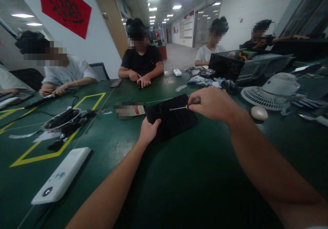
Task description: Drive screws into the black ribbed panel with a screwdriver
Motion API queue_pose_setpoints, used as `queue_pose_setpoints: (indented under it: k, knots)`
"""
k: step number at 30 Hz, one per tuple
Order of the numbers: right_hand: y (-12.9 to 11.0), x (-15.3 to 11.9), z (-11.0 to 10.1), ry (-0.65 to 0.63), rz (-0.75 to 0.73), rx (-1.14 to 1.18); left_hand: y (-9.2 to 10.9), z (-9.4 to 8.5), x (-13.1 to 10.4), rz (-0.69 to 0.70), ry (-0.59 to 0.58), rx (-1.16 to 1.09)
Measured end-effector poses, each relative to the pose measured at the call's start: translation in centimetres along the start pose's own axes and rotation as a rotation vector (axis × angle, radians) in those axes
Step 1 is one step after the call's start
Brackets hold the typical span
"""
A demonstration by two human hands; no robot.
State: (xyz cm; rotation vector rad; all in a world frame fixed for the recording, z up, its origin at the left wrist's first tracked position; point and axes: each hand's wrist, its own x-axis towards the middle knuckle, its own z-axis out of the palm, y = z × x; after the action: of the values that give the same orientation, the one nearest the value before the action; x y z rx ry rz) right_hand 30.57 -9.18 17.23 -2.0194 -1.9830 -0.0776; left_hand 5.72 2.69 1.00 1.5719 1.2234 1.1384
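Note:
A flat black panel [174, 123] is tilted above the green table, with ridges or slots across its face. My left hand [149, 130] grips its left edge, the thumb on top. My right hand [208, 102] is closed around the yellow-and-black handle of a screwdriver [179, 108]. The metal shaft points left across the panel's upper part; whether its tip touches the surface cannot be made out. Just left of the panel lies a beige piece with a red mark [137, 110], partly blurred.
On the green table [123, 147] a white power bank [63, 176] lies front left, near a round metal piece with cables [61, 119]. A white fan [266, 94] and a pale mouse [259, 113] stand right. Several people sit across the table.

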Motion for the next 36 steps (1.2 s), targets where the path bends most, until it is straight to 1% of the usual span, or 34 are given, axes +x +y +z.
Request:
queue_pose_setpoints:
  k: [3,6,15,21,29,36]
  knots:
    - [-0.02,0.0,-0.07,0.029,0.019,-0.002,-0.3,0.01,0.12,0.004,0.007,0.011]
    - [0.04,0.08,0.0,0.039,-0.001,0.002,-0.46,0.08,0.25,0.001,0.014,0.002]
    - [-0.05,0.11,0.27,0.044,0.0,-0.015,0.3,0.0,-0.05,0.004,-0.012,0.001]
    - [-0.4,0.07,0.18,0.04,0.03,-0.033,0.18,-0.05,0.03,0.002,-0.002,0.027]
    - [-0.32,0.06,0.03,0.048,0.007,0.001,0.35,0.06,-0.15,-0.004,0.001,0.005]
    - [-0.17,0.1,0.02,0.056,0.005,0.017,-0.1,0.15,0.03,0.001,0.02,0.025]
